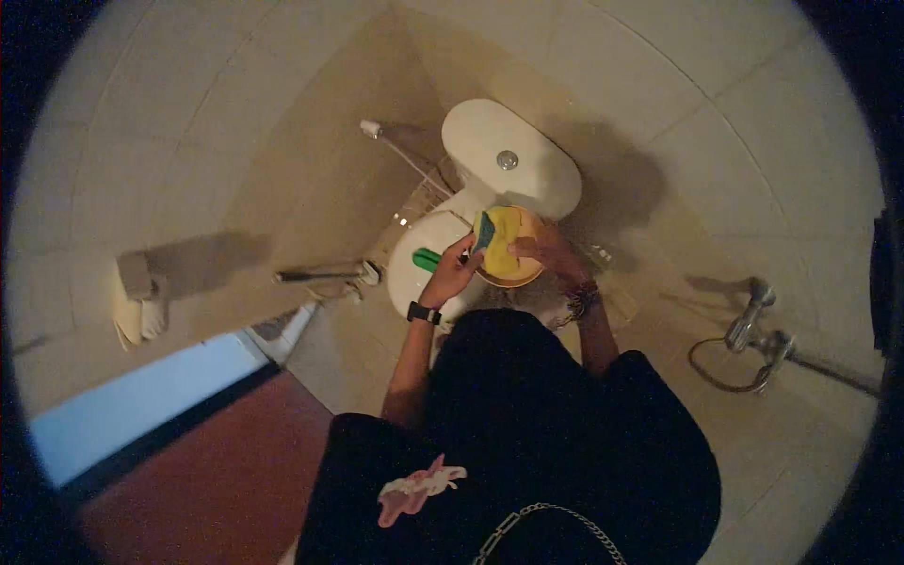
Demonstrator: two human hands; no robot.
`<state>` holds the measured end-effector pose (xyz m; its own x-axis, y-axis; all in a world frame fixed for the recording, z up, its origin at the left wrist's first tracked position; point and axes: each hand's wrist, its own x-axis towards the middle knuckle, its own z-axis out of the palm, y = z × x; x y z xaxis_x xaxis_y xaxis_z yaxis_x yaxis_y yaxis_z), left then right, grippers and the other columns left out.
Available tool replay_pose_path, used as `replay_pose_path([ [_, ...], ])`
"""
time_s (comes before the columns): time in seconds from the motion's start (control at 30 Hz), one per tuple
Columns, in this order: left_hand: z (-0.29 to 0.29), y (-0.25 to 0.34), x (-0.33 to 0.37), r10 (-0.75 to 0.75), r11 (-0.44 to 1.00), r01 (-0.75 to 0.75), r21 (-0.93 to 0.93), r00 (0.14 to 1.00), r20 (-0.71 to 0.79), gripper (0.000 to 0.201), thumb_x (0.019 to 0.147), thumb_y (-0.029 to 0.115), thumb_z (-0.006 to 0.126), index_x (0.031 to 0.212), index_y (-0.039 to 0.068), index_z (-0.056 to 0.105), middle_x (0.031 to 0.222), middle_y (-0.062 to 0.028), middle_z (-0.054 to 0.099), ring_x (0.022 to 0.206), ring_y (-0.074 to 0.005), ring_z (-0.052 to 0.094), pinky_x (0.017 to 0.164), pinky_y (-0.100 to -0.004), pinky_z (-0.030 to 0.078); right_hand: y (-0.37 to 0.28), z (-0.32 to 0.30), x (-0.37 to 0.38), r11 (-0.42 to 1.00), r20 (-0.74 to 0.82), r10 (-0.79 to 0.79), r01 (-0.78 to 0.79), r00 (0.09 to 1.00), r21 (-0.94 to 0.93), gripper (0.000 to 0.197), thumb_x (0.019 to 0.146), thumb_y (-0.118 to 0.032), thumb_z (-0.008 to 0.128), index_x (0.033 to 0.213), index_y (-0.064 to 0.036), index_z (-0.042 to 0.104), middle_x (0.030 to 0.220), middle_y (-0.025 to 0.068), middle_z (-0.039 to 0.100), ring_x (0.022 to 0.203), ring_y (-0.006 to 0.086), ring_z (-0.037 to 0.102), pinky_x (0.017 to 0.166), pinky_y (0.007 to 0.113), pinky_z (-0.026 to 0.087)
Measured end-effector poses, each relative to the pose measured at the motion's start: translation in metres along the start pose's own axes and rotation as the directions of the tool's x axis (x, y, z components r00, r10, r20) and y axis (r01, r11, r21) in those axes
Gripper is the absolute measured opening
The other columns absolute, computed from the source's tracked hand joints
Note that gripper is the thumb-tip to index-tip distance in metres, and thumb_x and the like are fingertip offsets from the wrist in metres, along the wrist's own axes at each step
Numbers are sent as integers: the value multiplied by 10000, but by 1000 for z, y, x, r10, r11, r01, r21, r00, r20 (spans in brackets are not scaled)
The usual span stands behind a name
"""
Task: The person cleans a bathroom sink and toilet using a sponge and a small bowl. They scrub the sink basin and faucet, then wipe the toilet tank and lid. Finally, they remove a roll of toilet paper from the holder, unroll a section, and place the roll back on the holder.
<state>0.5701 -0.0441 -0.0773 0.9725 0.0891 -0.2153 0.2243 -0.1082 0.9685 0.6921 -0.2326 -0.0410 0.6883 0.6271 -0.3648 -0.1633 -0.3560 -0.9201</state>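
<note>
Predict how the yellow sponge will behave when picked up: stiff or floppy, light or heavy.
The yellow sponge would probably give when squeezed, since its thick body looks like foam. Its dark layer looks like a scouring pad, so that side may be stiffer. Being foam-like, it is likely light if dry; wetness cannot be told.

Yellow sponge (502,234), 1 dark green face turned left, held over a round orange bowl (520,274).
</note>
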Motion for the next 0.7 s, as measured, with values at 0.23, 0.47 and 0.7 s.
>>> replay_pose_path([
  [0.23, -31, -21, -18, 86, 996, -93, 7, 887, -454, 684, 873, 202, 623, 1431, 149, 231, 1354, -122, 381, 986, -182, 582, 832, -328, 492, 81, -19, 42, 992, -247, -3, 34, 969, 120, 539, 775, -236, 724, 1221, -22, 512, 1090, 88, 594, 1056, 166, 534, 786, 322, 504],
  [0.47, -82, -96, -106, -161, 959, 277, 64, 714, -682, 391, 901, 267, 564, 1218, 49, 491, 1114, -167, 549, 925, -258, 591, 793, -356, 488, 117, -62, 101, 988, -390, 94, -133, 916, -74, 550, 788, -244, 699, 1247, -36, 480, 1031, 110, 613, 934, 220, 601, 779, 334, 514],
  [0.7, 7, -371, -383, -363, 304, 476, 825, 859, -362, 300, 820, 301, 605, 950, 30, 595, 903, -198, 634, 788, -337, 615, 693, -427, 485, 199, -49, 138, 935, -462, -299, 158, 835, -319, 472, 870, -427, 547, 1076, -5, 589, 905, 144, 651, 801, 224, 624, 714, 326, 512],
])
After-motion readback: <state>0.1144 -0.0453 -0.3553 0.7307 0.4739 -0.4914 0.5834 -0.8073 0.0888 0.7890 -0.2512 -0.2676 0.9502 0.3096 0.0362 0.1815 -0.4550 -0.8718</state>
